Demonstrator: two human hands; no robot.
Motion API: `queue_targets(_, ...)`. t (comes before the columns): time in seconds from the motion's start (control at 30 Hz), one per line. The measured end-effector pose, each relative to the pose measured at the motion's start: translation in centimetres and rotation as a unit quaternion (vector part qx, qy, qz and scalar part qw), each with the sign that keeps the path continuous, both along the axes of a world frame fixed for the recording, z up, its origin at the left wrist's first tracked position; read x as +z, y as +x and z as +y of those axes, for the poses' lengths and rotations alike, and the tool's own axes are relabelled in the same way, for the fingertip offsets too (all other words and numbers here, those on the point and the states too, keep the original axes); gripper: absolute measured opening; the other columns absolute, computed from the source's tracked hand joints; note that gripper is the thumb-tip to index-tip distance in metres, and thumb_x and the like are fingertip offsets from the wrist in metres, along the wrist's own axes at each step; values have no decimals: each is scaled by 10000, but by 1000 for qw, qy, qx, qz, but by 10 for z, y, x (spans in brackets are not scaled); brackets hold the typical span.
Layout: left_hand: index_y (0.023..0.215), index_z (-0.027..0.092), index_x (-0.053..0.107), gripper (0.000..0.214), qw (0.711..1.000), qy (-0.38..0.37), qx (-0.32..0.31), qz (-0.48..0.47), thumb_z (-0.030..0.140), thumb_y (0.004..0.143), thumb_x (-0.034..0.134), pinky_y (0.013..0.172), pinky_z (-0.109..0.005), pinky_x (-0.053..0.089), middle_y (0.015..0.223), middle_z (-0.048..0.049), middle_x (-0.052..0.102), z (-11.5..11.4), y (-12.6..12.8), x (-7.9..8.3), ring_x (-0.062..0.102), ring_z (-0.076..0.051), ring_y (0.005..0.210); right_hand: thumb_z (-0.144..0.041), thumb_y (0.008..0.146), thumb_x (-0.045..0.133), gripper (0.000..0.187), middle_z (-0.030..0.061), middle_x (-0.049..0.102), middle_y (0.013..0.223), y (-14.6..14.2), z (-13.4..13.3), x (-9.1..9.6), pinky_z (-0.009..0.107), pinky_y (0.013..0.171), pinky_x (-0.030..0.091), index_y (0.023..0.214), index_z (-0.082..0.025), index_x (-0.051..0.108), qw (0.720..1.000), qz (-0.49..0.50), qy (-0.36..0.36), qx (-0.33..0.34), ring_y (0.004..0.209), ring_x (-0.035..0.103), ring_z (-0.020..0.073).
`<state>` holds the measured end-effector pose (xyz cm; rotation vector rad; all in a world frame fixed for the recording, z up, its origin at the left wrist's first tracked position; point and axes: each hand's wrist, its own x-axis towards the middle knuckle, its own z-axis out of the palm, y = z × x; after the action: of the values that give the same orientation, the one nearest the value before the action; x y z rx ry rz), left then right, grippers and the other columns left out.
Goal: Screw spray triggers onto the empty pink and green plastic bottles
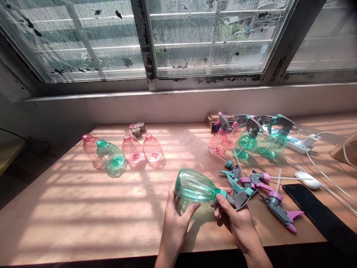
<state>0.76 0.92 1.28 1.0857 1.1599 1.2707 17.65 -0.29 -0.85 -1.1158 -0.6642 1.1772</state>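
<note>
A green see-through bottle [193,185] lies on its side in my hands, just above the wooden table [83,208]. My left hand [176,216] cups the bottle's body from below, fingers curled round it. My right hand [232,217] grips the grey and green spray head [235,197] sitting at the bottle's neck. Loose spray heads [275,206] in grey, green and purple lie just right of my hands.
Bare pink and green bottles [122,152] stand at the left. Finished spray bottles [251,139] are grouped at the back right. A power strip [295,143] with cables, a white mouse [308,179] and a black phone [318,214] lie at the right. A window fills the back.
</note>
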Motion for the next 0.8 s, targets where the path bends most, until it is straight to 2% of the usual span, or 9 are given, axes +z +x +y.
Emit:
queue_targets(0.1,1492,290,502,717,1000,3,0,-12,407,865,828,1146,-393,472,1405,-70,688,-2,1,3,607,-286,1368,-517,783,901,456,15,708,620,0,0,0,223,412,453,1012,-177,702,1000,-4,1,4,475,582,144)
queue_targets(0.4,1457,275,518,650,1000,1,16,-11,432,890,795,1160,-429,449,1392,-81,692,-1,3,3,621,-300,1346,-527,762,912,452,18,722,629,-1,1,4,240,432,448,981,-188,709,1000,-2,6,-1,469,583,149)
queue_targets(0.63,1460,276,520,647,1000,-3,20,-4,429,892,789,1139,-415,458,1364,-73,707,-2,4,8,631,-297,1329,-517,802,888,436,30,745,654,1,2,2,252,488,475,1008,-180,705,1000,-21,13,6,487,602,146)
queue_targets(0.8,1447,274,531,630,1000,-2,18,-6,427,891,787,1124,-404,474,1359,-75,711,-3,5,10,634,-298,1329,-533,786,892,449,12,709,620,0,2,4,253,459,448,991,-176,712,1000,-21,9,5,486,593,155)
